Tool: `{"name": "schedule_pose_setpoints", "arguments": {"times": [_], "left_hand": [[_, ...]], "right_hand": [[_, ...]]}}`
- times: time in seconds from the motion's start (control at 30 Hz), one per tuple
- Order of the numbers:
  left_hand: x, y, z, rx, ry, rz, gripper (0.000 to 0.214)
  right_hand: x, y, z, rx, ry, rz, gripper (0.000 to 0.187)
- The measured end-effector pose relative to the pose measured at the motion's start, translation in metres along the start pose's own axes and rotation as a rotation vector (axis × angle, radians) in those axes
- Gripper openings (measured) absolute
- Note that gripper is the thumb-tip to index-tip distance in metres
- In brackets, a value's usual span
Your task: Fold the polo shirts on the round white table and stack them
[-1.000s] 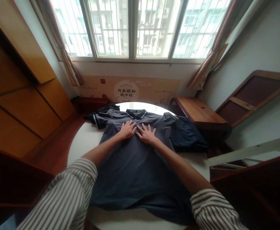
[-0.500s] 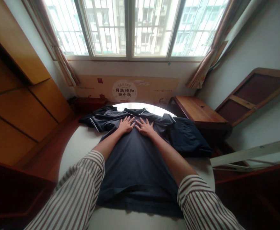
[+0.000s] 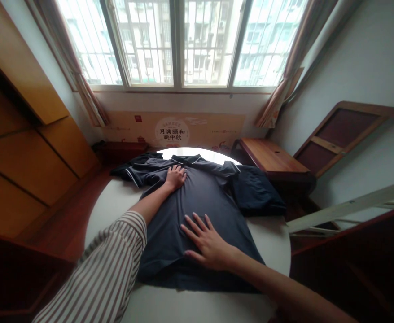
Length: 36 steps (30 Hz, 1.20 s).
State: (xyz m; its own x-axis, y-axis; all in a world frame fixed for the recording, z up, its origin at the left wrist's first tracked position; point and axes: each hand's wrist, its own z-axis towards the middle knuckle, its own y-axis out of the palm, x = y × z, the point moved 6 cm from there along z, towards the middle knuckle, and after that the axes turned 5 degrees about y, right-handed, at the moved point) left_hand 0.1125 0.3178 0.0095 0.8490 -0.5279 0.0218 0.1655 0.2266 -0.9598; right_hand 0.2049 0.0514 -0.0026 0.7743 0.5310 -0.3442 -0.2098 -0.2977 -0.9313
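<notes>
A dark polo shirt (image 3: pixel 202 202) lies flat, collar (image 3: pixel 185 158) far, hem (image 3: pixel 197 286) near; it is pressed by the left hand (image 3: pixel 176 178), open near the collar, and the right hand (image 3: pixel 208 246), spread nearer the hem, neither gripping.

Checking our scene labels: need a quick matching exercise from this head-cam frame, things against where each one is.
Things:
1. left hand
2. right hand
3. dark grey polo shirt
4. folded navy garment

Places:
A. spread flat on the shirt's lower half
B. lying beside the shirt
C. resting on the shirt near the collar
D. laid out on the round white table

Pairs: 1-C, 2-A, 3-D, 4-B
</notes>
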Motion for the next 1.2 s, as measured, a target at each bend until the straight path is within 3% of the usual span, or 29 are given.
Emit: {"name": "schedule_pose_setpoints", "arguments": {"times": [0.1, 0.17, 0.27, 0.33, 0.47, 0.53, 0.6, 0.7, 0.8, 0.9, 1.1, 1.2], "left_hand": [[0.026, -0.019, -0.021, 0.035, 0.126, 0.017, 0.035], [0.046, -0.034, -0.052, 0.026, 0.233, -0.049, 0.031], [0.072, -0.062, -0.125, -0.045, 0.445, -0.241, 0.029], [0.078, -0.084, -0.18, -0.145, 0.536, -0.324, 0.029], [0.054, -0.117, -0.27, -0.298, 0.51, -0.393, 0.046], [0.034, -0.121, -0.3, -0.294, 0.465, -0.39, 0.06], [0.013, -0.116, -0.323, -0.232, 0.411, -0.351, 0.058], [-0.012, -0.102, -0.345, -0.063, 0.302, -0.302, 0.044], [-0.021, -0.094, -0.356, 0.026, 0.238, -0.313, 0.051], [-0.014, -0.098, -0.359, -0.043, 0.211, -0.354, 0.05], [-0.006, -0.114, -0.355, -0.33, 0.087, -0.51, 0.018], [-0.027, -0.115, -0.331, -0.257, -0.072, -0.51, 0.02]], "right_hand": [[-0.025, 0.005, -0.047, -0.046, -0.064, 0.083, 0.08], [-0.031, 0.008, -0.074, -0.071, -0.09, 0.107, 0.078], [-0.018, 0.01, -0.113, -0.003, -0.075, 0.082, 0.067], [0.004, 0.009, -0.139, 0.154, 0.009, 0.011, 0.061], [0.047, 0.009, -0.186, 0.507, 0.186, -0.123, 0.047], [0.059, 0.01, -0.199, 0.622, 0.212, -0.15, 0.042], [0.063, 0.008, -0.202, 0.686, 0.2, -0.172, 0.037], [0.059, -0.004, -0.192, 0.713, 0.154, -0.164, 0.028], [0.052, -0.022, -0.183, 0.729, 0.12, -0.127, 0.022], [0.054, -0.03, -0.183, 0.712, 0.113, -0.107, 0.023], [0.073, -0.013, -0.206, 0.476, 0.107, -0.061, 0.043], [0.076, -0.03, -0.2, 0.395, 0.123, 0.051, 0.042]]}}
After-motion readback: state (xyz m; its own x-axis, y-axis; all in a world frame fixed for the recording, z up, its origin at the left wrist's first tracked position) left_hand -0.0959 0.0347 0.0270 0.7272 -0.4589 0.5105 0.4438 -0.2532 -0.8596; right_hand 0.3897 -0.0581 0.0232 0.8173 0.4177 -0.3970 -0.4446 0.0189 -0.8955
